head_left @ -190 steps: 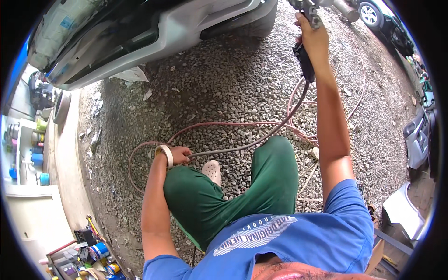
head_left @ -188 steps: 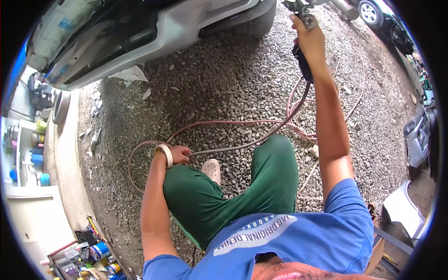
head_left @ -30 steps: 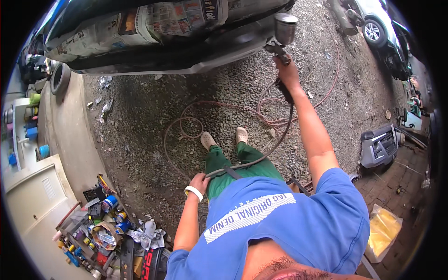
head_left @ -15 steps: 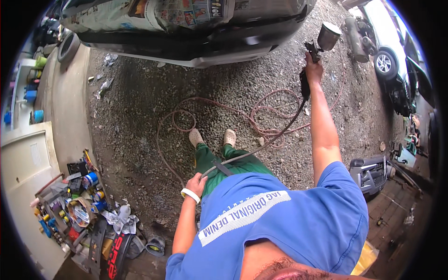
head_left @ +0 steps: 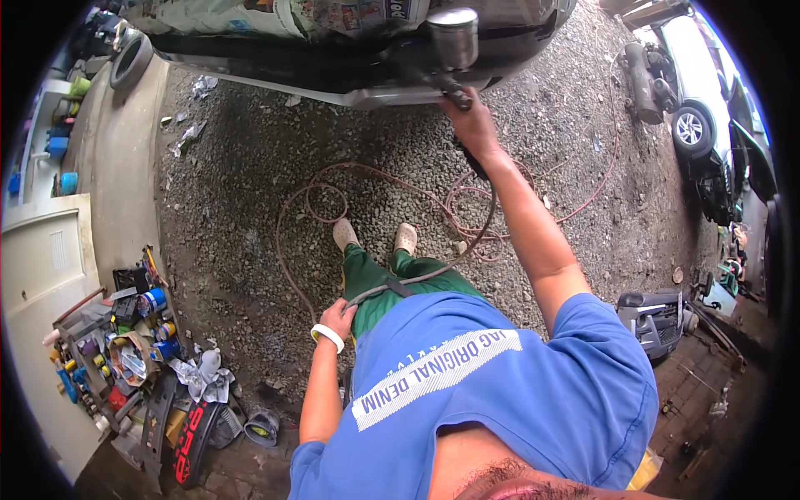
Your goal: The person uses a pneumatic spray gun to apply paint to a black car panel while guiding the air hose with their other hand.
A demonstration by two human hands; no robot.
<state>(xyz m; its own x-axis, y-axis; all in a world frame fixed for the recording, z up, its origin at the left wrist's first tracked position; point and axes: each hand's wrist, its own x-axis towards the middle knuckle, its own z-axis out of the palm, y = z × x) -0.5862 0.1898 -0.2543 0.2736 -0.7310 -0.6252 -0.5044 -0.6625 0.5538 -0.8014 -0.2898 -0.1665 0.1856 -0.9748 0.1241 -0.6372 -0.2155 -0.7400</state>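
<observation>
My right hand (head_left: 475, 127) is closed round the handle of a spray gun (head_left: 456, 92), arm stretched forward. On top of the gun sits a metal paint cup (head_left: 455, 39), slightly blurred. The gun is in front of the black lower bumper (head_left: 333, 71) of a car, partly covering it from view. From the gun's handle a dark air hose (head_left: 486, 233) curves down across my waist. My left hand (head_left: 337, 317) grips that hose at my left hip.
Newspaper (head_left: 358, 17) covers the car above the bumper. A reddish hose (head_left: 392, 177) lies in loops on the gravel (head_left: 242, 208) near my feet. At left stand a loose tyre (head_left: 131, 63) and a cluttered heap of cans and parts (head_left: 133, 358). A compressor (head_left: 646, 83) and a white car (head_left: 687, 75) are at right.
My right hand has swung left with the spray gun, from the open gravel beyond the car's right end to in front of the bumper. My left hand still holds the hose, shifted slightly left.
</observation>
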